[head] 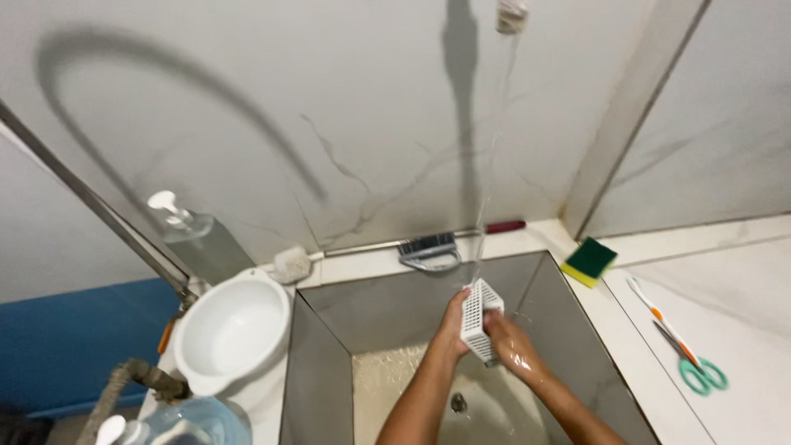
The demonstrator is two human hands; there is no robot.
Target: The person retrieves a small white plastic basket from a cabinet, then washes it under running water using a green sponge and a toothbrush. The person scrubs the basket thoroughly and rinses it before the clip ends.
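Over the steel sink [387, 305], both my hands hold a small white slotted plastic basket [480, 317] under a thin stream of water [488, 181] that falls from a tap head [511, 15] at the top edge. My left hand [453, 323] grips the basket's left side. My right hand [504, 338], wet, clasps its lower right side. The basket is tilted, its narrow end up.
A scrub brush [428, 247] lies on the ledge behind the sink. A green and yellow sponge [590, 261] sits at the right corner. Scissors [690, 361] and a toothbrush [659, 317] lie on the right counter. A white bowl [232, 330] and soap dispenser [198, 235] stand left.
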